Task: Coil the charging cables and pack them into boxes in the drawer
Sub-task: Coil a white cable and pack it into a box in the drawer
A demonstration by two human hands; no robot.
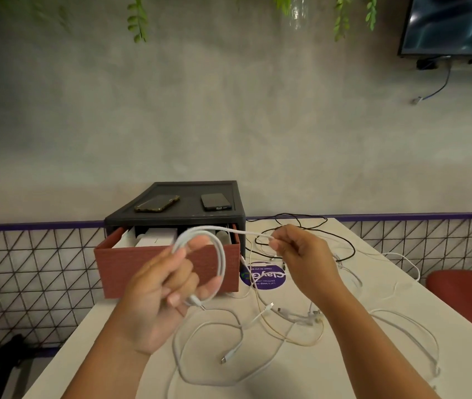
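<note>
Closest to the lens, the left hand (160, 298) has its fingers curled round a looped white charging cable (221, 263), and a metal-tipped plug pokes out just below them. The right hand (301, 254) pinches the same cable's free run between thumb and fingertips, so the line runs nearly straight from one hand to the other (both are raised above the tabletop). Under the hands, loose white cables (209, 381) sprawl tangled over the white table (85, 355), and a thin black cable (344, 249) loops further back.

Behind the coil, a red-brown drawer (142, 269) stands pulled out of a black plastic cabinet (177, 218), with white boxes (157, 237) inside it. A gold-edged dark phone (157, 203) and a plain black phone (216, 202) lie on the cabinet's top. Just right of the drawer, a round purple sticker (263, 279) on the table reads "ClayGo" upside down; its smaller lines are too blurred to read.
</note>
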